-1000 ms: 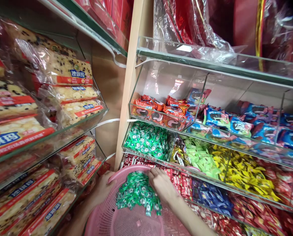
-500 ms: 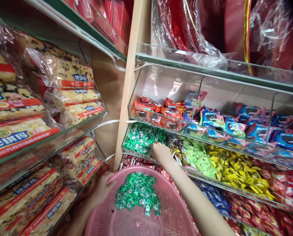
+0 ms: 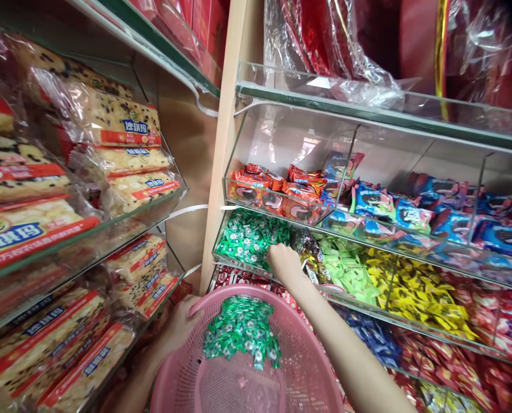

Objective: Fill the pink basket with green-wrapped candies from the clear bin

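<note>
A pink plastic basket (image 3: 307, 367) is at the bottom centre, with a heap of green-wrapped candies (image 3: 242, 330) inside it. My left hand (image 3: 184, 321) is closed on the basket's left rim, its thumb over the edge. At the front of a shelf bin, my right hand (image 3: 282, 261) is curled at the right side of a pile of green candies (image 3: 249, 238). Its fingertips are hidden, so what it grips, if anything, cannot be made out.
Packaged pastries (image 3: 122, 123) fill glass shelves on the left. Above the bin sit red-wrapped cakes (image 3: 299, 189) behind a clear front panel. Light green candies (image 3: 346, 269) and yellow candies (image 3: 414, 292) lie further right. A wooden post (image 3: 225, 132) stands between the shelf units.
My right hand has shifted slightly right and up, its fingers more curled. The view has moved a little; my left hand still holds the basket.
</note>
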`<state>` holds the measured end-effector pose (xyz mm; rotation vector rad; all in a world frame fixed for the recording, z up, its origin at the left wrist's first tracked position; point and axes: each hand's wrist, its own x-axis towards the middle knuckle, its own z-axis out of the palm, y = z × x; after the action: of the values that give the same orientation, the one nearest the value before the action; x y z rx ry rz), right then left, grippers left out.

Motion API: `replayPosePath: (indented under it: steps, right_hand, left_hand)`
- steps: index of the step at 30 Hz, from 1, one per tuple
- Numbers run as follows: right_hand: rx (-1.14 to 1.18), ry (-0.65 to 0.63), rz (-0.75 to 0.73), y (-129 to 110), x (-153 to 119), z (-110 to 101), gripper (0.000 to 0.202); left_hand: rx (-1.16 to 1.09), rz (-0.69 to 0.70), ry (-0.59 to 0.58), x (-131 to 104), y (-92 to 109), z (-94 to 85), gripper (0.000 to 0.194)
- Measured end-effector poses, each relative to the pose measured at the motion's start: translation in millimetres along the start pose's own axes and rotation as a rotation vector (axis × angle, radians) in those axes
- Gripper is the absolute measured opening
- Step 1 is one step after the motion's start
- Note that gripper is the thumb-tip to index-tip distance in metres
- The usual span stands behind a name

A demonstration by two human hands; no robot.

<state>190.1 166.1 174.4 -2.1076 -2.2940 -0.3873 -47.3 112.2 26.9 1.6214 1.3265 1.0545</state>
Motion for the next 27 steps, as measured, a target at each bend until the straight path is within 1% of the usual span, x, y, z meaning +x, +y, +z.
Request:
replayPosePath:
  steps: [2,4,7,9,11,13,17,20,23,27]
  right_hand:
    - [0.016,0.049,0.000,1,-5,-5,0.024]
    - [0.101,0.172,-0.047,3,-15,-11,0.028]
    - [0.415,0.389,-0.228,2,-39,-13,0.032]
    - [0.650,0.439,-0.343,0,-55,-6,0.030]
    - [0.806,0.428,-0.390,-2,-68,10,0.027]
    - [0.865,0.384,-0.386,-4,-75,32,0.023]
    - [0.874,0.262,-0.331,0,-76,81,0.022]
    - [0.837,0.211,-0.228,10,-73,109,0.021]
    - [0.770,0.189,-0.137,21,-71,124,0.022]
    - [0.723,0.160,-0.078,29,-72,132,0.025]
  left_hand:
    - [-0.006,0.009,-0.001,0,-2,0.0,0.027]
    - [-0.010,0.015,-0.003,1,-3,0.2,0.027]
    - [-0.017,0.005,-0.003,1,-3,0.5,0.027]
    - [-0.007,-0.003,-0.002,1,-1,0.5,0.027]
    - [0.003,-0.005,-0.005,1,0,0.3,0.027]
    - [0.012,-0.002,-0.010,1,0,-0.1,0.027]
    - [0.052,-0.004,-0.009,1,2,-1.0,0.026]
    - [0.035,-0.013,-0.020,0,4,-1.2,0.026]
    - [0.012,-0.008,-0.033,0,6,-1.7,0.026]
    - [0.008,0.004,-0.052,0,5,-2.6,0.028]
